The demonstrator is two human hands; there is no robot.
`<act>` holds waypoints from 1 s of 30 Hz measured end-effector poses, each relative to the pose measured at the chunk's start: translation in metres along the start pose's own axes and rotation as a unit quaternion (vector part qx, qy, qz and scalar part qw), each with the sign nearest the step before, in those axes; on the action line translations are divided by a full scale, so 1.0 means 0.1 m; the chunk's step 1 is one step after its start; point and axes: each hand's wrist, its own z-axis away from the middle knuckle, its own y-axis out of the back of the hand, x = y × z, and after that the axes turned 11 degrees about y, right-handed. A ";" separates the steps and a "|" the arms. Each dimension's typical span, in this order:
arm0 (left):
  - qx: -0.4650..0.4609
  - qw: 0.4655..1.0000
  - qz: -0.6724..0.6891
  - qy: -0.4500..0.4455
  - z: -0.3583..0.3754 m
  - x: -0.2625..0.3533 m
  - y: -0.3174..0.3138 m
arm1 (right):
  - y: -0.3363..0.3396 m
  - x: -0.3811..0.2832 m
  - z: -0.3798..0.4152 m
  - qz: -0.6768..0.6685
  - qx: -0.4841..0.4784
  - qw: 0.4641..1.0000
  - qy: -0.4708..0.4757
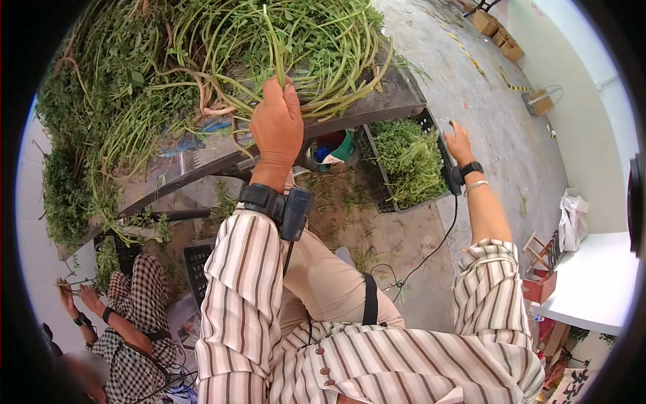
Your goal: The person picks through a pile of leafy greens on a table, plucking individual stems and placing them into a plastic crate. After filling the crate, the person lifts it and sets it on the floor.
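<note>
My left hand (276, 128) is closed on green plant stems at the front edge of the dark table (377, 108). Long stems and leaves (289, 40) lie heaped around and beyond it. To the right, my right hand (459, 143) is raised beside a black crate (383, 176) of cut greens (410, 158), with its fingers partly curled and nothing visible between them.
A green bucket (342, 149) stands under the table edge. At the lower left a co-worker (128, 343) in checked clothes holds a thin stem. A white table (599, 283) is at the right, with cardboard boxes (498, 35) at the far wall.
</note>
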 end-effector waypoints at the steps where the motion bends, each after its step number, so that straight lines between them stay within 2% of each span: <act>1: 0.000 1.000 -0.008 0.002 0.00 0.01 0.00 | 0.10 -0.19 0.08 -0.029 -0.053 0.996 -0.065; 2: 0.000 1.000 -0.008 0.000 0.01 0.02 0.01 | 0.18 -0.30 0.18 -0.056 -0.105 0.984 -0.130; 3: -0.004 1.000 -0.008 0.010 0.01 0.04 0.02 | 0.09 -0.23 0.35 -0.034 -0.137 0.982 -0.125; 4: -0.007 1.000 -0.005 0.018 0.00 0.07 0.02 | -0.01 -0.16 0.53 -0.094 -0.159 0.965 -0.186; 5: -0.007 1.000 0.000 0.013 -0.01 0.09 0.02 | 0.04 -0.28 0.69 -0.089 -0.169 0.969 -0.153; 6: -0.013 0.999 -0.023 0.027 -0.01 0.09 0.02 | -0.02 -0.29 0.90 -0.115 -0.183 0.959 -0.181; 9: -0.017 0.998 -0.055 0.029 -0.04 0.08 0.00 | 0.14 -0.70 1.32 -0.128 -0.208 0.953 -0.178; 10: -0.020 0.997 -0.071 0.034 -0.03 0.08 0.00 | 0.13 -0.76 1.48 -0.170 -0.212 0.939 -0.209; 11: -0.024 0.995 -0.089 0.040 -0.03 0.08 0.00 | 0.19 -0.86 1.55 -0.185 -0.264 0.909 -0.265; 13: -0.031 0.995 -0.093 0.033 -0.05 0.07 -0.01 | 0.02 -0.81 1.92 -0.229 -0.273 0.885 -0.298; 17: -0.007 0.989 -0.142 0.029 -0.04 0.08 -0.04 | -0.13 -0.88 2.30 -0.252 -0.277 0.867 -0.329; 19: 0.018 0.985 -0.168 0.025 -0.03 0.06 -0.04 | -0.20 -0.96 2.37 -0.265 -0.329 0.844 -0.331; 20: 0.008 0.985 -0.168 0.044 -0.03 0.06 -0.04 | -0.26 -0.99 2.40 -0.235 -0.356 0.853 -0.302; 21: -0.003 0.984 -0.167 0.062 -0.02 0.06 -0.03 | -0.46 -0.94 2.58 -0.240 -0.346 0.850 -0.315; 23: -0.008 0.982 -0.176 0.075 -0.01 0.04 -0.01 | -1.03 -0.80 3.04 -0.248 -0.379 0.877 -0.160; 24: 0.020 0.982 -0.185 0.019 0.00 -0.01 0.02 | -0.98 -0.89 3.00 -0.254 -0.370 0.876 -0.177; 25: 0.049 0.980 -0.189 -0.040 -0.03 -0.07 0.00 | -0.88 -1.05 2.79 -0.264 -0.404 0.839 -0.250; 26: 0.063 0.974 -0.211 -0.056 -0.06 -0.17 0.01 | -0.85 -1.19 2.67 -0.279 -0.436 0.793 -0.322; 27: 0.078 0.966 -0.234 -0.072 -0.08 -0.23 0.01 | -1.01 -1.22 2.75 -0.289 -0.428 0.787 -0.339; 29: -0.001 0.987 -0.162 0.022 -0.03 0.08 0.08 | -1.33 -1.26 2.92 -0.280 -0.441 0.783 -0.338; 30: -0.002 0.986 -0.164 0.018 -0.04 0.04 0.11 | -1.44 -1.28 2.94 -0.265 -0.452 0.782 -0.339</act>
